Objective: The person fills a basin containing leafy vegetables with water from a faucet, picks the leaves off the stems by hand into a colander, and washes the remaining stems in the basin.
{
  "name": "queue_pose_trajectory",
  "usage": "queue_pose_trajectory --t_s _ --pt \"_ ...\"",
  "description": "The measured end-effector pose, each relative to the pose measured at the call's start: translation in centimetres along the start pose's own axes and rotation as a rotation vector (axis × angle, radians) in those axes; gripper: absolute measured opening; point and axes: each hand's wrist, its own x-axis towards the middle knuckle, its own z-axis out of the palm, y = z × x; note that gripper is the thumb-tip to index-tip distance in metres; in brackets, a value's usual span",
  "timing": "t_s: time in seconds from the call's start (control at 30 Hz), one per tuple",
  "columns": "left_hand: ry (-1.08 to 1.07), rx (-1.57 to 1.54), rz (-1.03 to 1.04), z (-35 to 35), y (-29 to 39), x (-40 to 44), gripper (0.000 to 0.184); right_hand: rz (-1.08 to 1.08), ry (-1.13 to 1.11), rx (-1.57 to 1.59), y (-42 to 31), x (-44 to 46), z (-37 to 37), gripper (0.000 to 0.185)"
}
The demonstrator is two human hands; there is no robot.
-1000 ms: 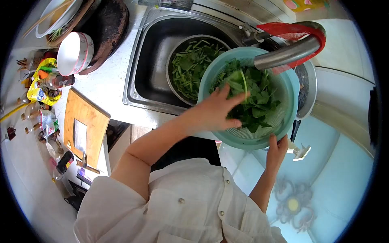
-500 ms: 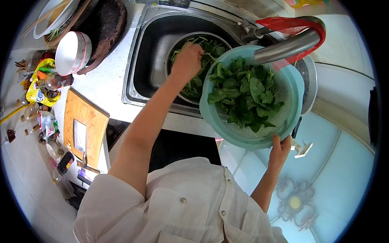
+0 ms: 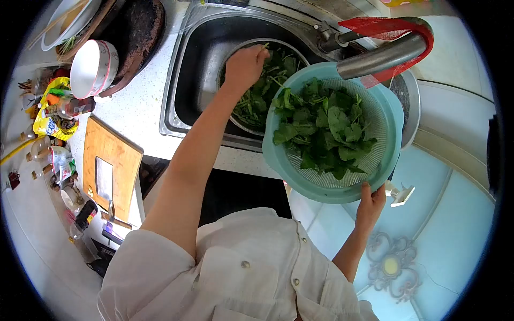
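My left hand is over a metal bowl in the sink. Its fingers are curled together, and a pale stem of the leafy greens shows at the fingertips. My right hand grips the near rim of a light teal basin, thumb on top and the other fingers mostly hidden beneath. Inside the basin sits a strainer with a heap of loose green leaves. The basin overlaps the metal bowl's right side from above.
A faucet wrapped in red mesh reaches over the basin. Left of the sink stand a white bowl and a wooden cutting board with a cleaver. Several bottles and packets line the far left. Another round metal vessel is partly behind the basin.
My left hand has shifted slightly left and up within the metal bowl, its fingers near the bowl's far edge. The teal basin has dipped slightly towards me, with my right hand still on its rim.
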Motion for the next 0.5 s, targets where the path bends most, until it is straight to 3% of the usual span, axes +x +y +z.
queue_pose_trajectory --t_s 0.03,0.1,0.13,0.3,0.37,0.5 --pt "0.001 0.003 0.002 0.2 0.0 -0.2 0.029 0.03 0.011 -0.024 -0.2 -0.2 -0.2 0.034" --pt "-0.261 -0.277 0.033 1.4 -0.6 -0.9 0.031 0.054 0.02 -0.048 -0.4 -0.2 -0.3 0.034" --pt "-0.336 -0.2 0.027 2.5 -1.2 -1.9 0.038 0.031 0.026 -0.038 -0.5 -0.3 -0.3 0.034" --pt "-0.115 0.186 0.265 7.4 -4.5 -5.3 0.045 -0.021 0.021 0.006 -0.1 -0.2 -0.5 0.034" --pt "-0.257 0.072 0.113 7.0 -4.4 -4.4 0.034 -0.003 0.021 0.006 -0.4 -0.2 -0.5 0.035" --pt "-0.244 -0.108 -0.028 2.6 -3.0 -2.9 0.034 0.011 0.023 -0.022 -0.2 -0.5 -1.0 0.035"
